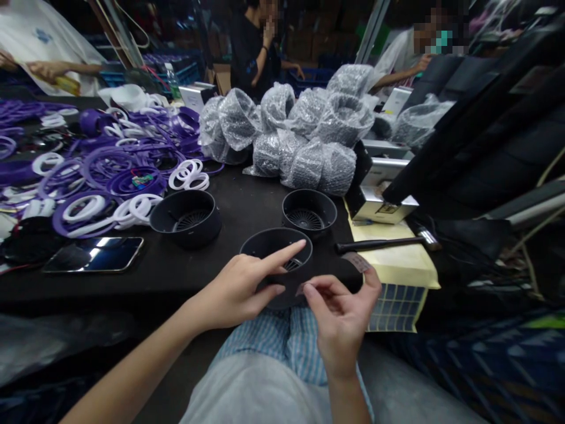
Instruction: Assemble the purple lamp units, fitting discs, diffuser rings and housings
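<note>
At surface (238, 206) edge, 6 o'clock: L hand (236, 291) open, index across rim of black vented housing (269, 250). R hand (339, 321) half-curled, small label (358, 262) at thumb tip, grip unclear. Risk: label creases if fumbled; housing near edge, could tip off. 12 o'clock: bubble-wrapped bundles (304, 141). 10 o'clock: purple rings (106, 176), in no one's way.
</note>
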### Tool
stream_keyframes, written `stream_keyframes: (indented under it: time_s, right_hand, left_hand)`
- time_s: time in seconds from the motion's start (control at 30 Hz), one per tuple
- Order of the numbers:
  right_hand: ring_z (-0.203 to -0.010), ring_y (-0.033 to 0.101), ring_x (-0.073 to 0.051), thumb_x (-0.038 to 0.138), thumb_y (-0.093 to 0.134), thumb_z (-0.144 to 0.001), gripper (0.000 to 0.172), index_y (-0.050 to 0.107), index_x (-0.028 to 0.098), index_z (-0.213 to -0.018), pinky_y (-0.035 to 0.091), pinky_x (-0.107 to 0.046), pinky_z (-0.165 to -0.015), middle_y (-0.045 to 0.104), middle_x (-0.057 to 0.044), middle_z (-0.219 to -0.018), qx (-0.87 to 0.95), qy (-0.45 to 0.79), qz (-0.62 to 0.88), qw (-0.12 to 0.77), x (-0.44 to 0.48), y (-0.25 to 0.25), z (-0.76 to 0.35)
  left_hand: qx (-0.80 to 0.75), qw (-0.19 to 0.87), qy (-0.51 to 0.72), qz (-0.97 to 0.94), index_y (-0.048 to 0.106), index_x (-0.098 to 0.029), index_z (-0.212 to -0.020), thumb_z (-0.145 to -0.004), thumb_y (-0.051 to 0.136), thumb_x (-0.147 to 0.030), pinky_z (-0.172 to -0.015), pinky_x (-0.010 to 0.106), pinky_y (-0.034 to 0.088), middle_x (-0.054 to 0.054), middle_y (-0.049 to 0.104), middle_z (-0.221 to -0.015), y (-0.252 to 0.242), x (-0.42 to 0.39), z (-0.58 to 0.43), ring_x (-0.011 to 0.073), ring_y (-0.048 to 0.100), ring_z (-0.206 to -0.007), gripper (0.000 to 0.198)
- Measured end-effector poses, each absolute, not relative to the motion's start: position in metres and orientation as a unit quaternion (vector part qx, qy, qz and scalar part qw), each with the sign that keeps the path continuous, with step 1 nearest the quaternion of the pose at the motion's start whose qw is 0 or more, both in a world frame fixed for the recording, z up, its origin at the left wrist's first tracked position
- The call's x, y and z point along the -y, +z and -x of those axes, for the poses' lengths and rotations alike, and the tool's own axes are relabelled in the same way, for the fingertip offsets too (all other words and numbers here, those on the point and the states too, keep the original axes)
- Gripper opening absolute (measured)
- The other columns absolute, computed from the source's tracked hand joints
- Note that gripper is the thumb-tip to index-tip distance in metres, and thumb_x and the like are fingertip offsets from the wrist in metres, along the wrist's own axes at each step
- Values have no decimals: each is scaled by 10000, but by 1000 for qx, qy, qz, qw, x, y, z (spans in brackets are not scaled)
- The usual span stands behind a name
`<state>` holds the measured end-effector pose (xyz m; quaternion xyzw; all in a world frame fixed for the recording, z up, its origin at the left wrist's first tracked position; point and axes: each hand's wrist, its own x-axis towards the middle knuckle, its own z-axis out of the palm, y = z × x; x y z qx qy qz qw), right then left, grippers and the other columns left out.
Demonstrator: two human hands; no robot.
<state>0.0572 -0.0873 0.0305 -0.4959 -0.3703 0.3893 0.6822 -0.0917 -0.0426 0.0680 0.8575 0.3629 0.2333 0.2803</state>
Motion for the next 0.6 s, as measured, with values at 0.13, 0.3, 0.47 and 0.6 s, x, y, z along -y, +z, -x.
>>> stream_keyframes:
  time_s: [0.13,0.3,0.47,0.6]
  right_hand:
    - [-596,593,-85,115,625,-722,703,184,271,-1247,498,-194,-606,625,76,-670,452,375,489,645,81,28,-62]
    - [-590,587,-88,105,613,-729,693,194,262,-1258,497,-213,-615,624,79,-672,488,370,485,624,76,31,-63]
    - [-581,583,-88,92,624,-719,701,205,257,-1255,490,-210,-605,618,80,-666,489,358,486,630,75,31,-61]
    - [-577,588,-88,84,622,-717,695,213,254,-1253,499,-207,-596,620,77,-670,496,338,486,635,73,28,-61]
  left_hand:
    - [-349,319,278,-836,512,-243,-1232,-805,524,-91,-871,199,436,-8,625,-1179,65,39,89,119,599,-1034,454]
    - [-353,333,289,-825,538,-193,-1214,-842,481,-127,-890,197,437,10,634,-1164,65,37,89,119,599,-1037,382]
    - [-346,331,295,-827,530,-160,-1222,-815,583,-298,-889,214,449,47,628,-1172,66,38,88,151,606,-1035,433]
    - [-352,307,305,-830,530,-157,-1219,-764,647,-251,-878,203,453,55,634,-1162,62,38,86,152,609,-1031,479]
